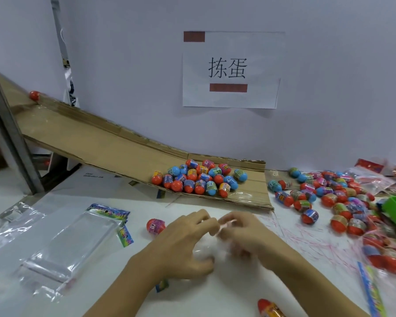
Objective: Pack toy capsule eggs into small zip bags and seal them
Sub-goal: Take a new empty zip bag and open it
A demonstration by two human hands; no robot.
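Toy capsule eggs, red and blue plastic with printed bands, pile at the foot of a brown cardboard ramp (114, 143) (cluster (198, 178)); more scatter right (329, 195). Left hand (185, 243) and right hand (249, 234) meet over the white tabletop (226, 294), fingers curled, pinching a clear small zip bag (217, 227), blurred. Stack of empty clear bags (62, 250) lies left. White paper sign (231, 69) hangs on the pale wall.

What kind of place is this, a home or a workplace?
Most likely a small packing or sorting workstation, not a home. A taped cardboard chute feeds capsule eggs onto the white table, a stack of empty clear zip bags waits at the left, and a printed sign hangs on the wall.
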